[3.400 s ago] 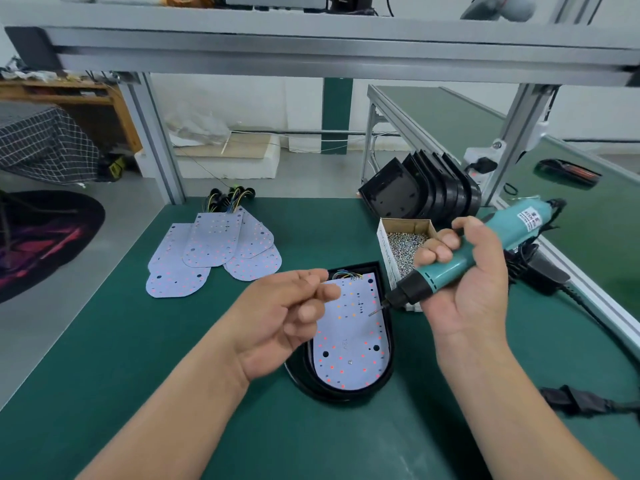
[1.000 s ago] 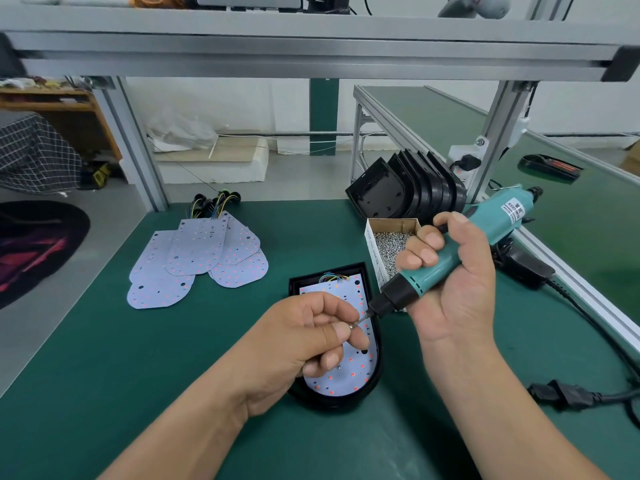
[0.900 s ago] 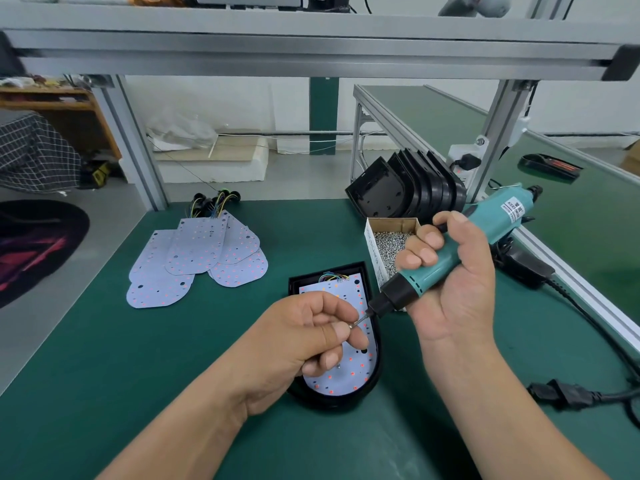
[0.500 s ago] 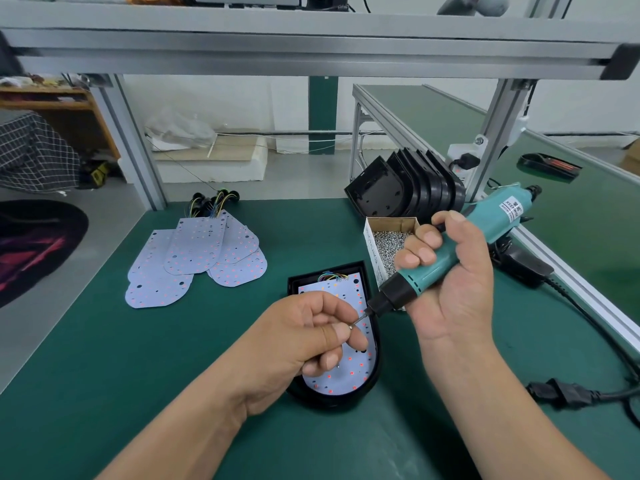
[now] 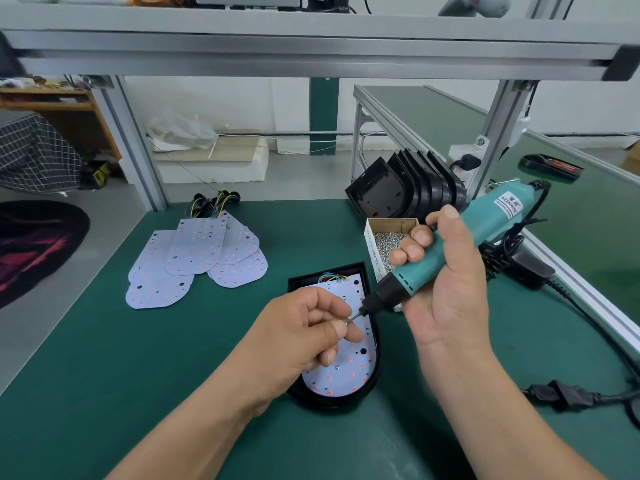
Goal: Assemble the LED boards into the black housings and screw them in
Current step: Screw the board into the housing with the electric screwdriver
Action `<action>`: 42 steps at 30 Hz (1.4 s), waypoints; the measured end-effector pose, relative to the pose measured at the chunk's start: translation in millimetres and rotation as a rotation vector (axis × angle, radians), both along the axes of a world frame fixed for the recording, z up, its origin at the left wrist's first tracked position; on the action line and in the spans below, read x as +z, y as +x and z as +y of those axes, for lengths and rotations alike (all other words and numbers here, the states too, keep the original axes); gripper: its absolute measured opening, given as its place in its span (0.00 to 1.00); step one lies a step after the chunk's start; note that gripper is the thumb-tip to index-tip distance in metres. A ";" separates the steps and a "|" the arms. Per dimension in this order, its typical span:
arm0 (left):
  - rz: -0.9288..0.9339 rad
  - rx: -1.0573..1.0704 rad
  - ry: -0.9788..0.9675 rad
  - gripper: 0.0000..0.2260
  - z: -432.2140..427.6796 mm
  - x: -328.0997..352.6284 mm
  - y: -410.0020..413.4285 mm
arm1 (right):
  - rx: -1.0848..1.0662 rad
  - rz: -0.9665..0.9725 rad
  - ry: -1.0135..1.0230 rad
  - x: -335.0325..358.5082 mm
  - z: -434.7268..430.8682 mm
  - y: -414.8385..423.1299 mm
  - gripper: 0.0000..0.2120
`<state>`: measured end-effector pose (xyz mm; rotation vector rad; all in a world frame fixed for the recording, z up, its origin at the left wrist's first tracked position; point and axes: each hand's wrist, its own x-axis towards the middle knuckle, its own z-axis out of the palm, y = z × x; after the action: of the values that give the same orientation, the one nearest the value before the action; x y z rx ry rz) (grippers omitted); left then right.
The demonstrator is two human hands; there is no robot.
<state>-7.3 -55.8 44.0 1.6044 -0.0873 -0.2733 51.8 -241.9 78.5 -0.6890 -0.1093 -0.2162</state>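
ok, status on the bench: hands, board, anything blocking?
Left hand pinches screw at bit tip. Right hand grips electric screwdriver. LED board seated in black housing, one driven screw showing. Nothing blocking.

Matt green bench (image 5: 104, 358) mat, glossy black plastic housing (image 5: 346, 401), teal plastic screwdriver (image 5: 460, 237), cardboard screw box (image 5: 372, 244), brushed aluminium frame (image 5: 311, 46).
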 end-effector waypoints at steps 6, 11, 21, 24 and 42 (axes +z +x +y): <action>-0.010 0.014 -0.029 0.06 -0.6 0.1 -0.2 | -0.021 0.123 0.100 -6.6 0.8 4.6 0.10; 0.015 -0.004 -0.111 0.12 -1.3 0.2 -0.4 | -0.026 0.188 0.186 -9.7 -1.9 8.7 0.11; 0.072 0.285 -0.096 0.08 21.5 -2.3 18.8 | -0.050 0.163 0.288 -7.2 -13.1 12.5 0.12; -0.054 0.482 0.377 0.10 40.5 -9.9 35.9 | -0.091 0.156 0.274 -6.8 -19.4 14.4 0.11; 0.019 0.223 0.680 0.26 29.5 -15.4 50.1 | -0.226 0.128 0.054 -17.5 -27.3 30.2 0.07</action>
<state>42.7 -26.3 28.6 2.2639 0.2225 -0.1479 82.0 -269.1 61.0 -0.6598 0.0973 -0.3892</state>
